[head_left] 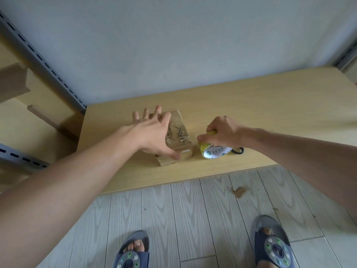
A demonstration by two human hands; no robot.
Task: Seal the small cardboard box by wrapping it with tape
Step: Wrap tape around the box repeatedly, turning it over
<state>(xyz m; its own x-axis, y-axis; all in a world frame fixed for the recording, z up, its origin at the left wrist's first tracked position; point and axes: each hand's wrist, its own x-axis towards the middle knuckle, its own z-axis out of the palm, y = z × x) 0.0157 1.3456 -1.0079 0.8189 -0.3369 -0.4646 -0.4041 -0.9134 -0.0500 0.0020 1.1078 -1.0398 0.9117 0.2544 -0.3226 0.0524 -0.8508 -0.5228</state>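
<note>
The small cardboard box (178,136) is set on the wooden surface (270,105), towards its left half and near the front edge. It is steadied by the left hand (154,132), whose fingers are spread wide over the left side and top, with the thumb laid against the near face. The roll of yellow tape (212,150) is gripped by the right hand (222,132), fingers curled over its top; the roll stands just beside the box's right side, close to the front edge. A dark ring-shaped object (238,150) is partly seen behind the roll; what it is cannot be told.

The box's long axis is seen to run from the front edge back towards the wall, tilted slightly left; one short end faces the front edge. Glossy creases on its top suggest tape already laid there, though this is not certain.

Several risks are judged likely. With a flat, open hold, the box could be dragged or turned when tape is pulled, so the strip would land crooked. Tape drawn slack may wrinkle or stick to itself. The roll could also be knocked off the near edge.
</note>
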